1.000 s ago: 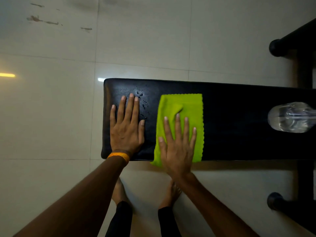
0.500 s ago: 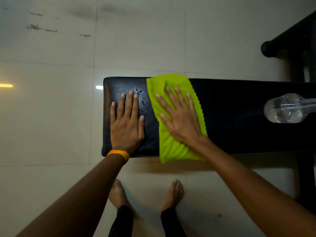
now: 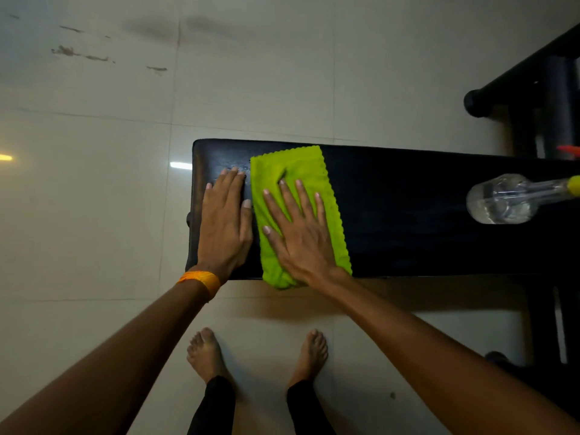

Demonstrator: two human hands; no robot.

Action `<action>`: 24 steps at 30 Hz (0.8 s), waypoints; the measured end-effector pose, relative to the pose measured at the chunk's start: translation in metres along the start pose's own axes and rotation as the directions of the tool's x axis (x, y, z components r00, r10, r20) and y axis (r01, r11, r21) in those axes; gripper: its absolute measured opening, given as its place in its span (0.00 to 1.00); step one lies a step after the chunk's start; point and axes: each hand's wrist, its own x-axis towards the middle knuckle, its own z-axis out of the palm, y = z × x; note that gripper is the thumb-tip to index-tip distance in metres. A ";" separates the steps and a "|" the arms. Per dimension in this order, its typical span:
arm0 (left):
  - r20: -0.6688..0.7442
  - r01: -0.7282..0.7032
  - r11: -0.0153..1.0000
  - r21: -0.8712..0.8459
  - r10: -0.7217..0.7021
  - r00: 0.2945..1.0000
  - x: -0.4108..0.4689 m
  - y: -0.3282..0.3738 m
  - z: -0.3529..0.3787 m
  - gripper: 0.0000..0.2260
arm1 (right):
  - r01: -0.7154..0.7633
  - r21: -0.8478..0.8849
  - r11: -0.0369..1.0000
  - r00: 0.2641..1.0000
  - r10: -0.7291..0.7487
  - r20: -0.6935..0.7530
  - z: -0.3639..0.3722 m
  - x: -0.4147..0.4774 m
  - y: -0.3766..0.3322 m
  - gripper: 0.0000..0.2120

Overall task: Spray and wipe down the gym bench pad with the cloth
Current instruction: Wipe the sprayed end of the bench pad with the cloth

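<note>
Currently both hands lie open and flat: the right hand (image 3: 303, 233) presses the green cloth (image 3: 326, 196) onto the bench (image 3: 408, 233); the left hand (image 3: 224, 221) rests just left of it.

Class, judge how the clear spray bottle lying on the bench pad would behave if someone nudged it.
The spray bottle lies on its side on the bench pad and its body is round, so it would probably roll. It looks like thin clear plastic, seemingly part-filled, so it is likely light, with liquid shifting inside.

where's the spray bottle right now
Head view: the spray bottle lies on its side on the bench pad, far right, well clear of the green cloth.
</note>
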 end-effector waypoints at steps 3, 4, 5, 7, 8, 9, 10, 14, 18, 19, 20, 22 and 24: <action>-0.031 0.040 0.999 -0.001 -0.040 0.999 -0.004 0.026 0.008 0.29 | 0.032 0.130 0.991 0.997 -0.022 -0.078 -0.016 0.002 0.037 0.26; -0.036 0.019 0.999 0.037 -0.017 0.999 -0.005 0.036 0.015 0.29 | -0.040 0.151 0.988 0.989 0.061 -0.135 -0.020 0.003 0.053 0.26; -0.037 -0.012 0.997 0.076 0.015 0.999 -0.004 0.047 0.023 0.29 | -0.136 0.167 0.977 0.971 0.165 -0.175 -0.024 0.005 0.069 0.25; -0.034 -0.050 0.992 0.117 0.054 0.998 -0.001 0.071 0.044 0.29 | -0.287 0.161 0.944 0.931 0.315 -0.183 -0.026 0.010 0.092 0.26; -0.019 -0.052 0.991 0.127 0.055 0.998 0.001 0.081 0.055 0.29 | -0.317 0.125 0.940 0.927 0.335 -0.170 -0.024 0.011 0.098 0.26; 0.006 -0.047 0.987 0.151 0.047 0.999 0.001 0.090 0.066 0.30 | -0.323 0.082 0.943 0.930 0.333 -0.158 -0.020 0.012 0.100 0.27; 0.033 -0.039 0.981 0.192 0.034 0.999 -0.001 0.094 0.076 0.31 | -0.323 0.046 0.945 0.933 0.326 -0.151 -0.016 0.012 0.101 0.28; 0.089 -0.094 0.917 0.389 0.064 0.994 0.019 0.063 0.078 0.33 | -0.300 0.047 0.953 0.939 0.303 -0.162 -0.008 0.009 0.104 0.29; 0.052 -0.011 0.877 0.480 -0.017 0.998 0.059 0.033 0.045 0.34 | -0.340 0.060 0.938 0.924 0.346 -0.162 -0.011 0.011 0.099 0.30; 0.048 -0.010 0.869 0.496 -0.016 0.999 0.054 0.035 0.047 0.34 | -0.373 0.067 0.926 0.913 0.379 -0.155 -0.011 0.013 0.091 0.31; 0.064 -0.040 0.866 0.499 0.009 0.998 0.040 0.040 0.052 0.34 | -0.397 0.068 0.915 0.904 0.403 -0.145 -0.011 0.014 0.081 0.31; 0.139 -0.158 0.855 0.494 0.101 0.985 0.009 0.042 0.053 0.34 | -0.407 0.058 0.912 0.903 0.411 -0.128 -0.009 0.016 0.064 0.30; 0.210 -0.258 0.847 0.465 0.177 0.962 0.003 0.022 0.037 0.33 | -0.408 0.046 0.912 0.903 0.410 -0.132 -0.004 0.017 0.059 0.29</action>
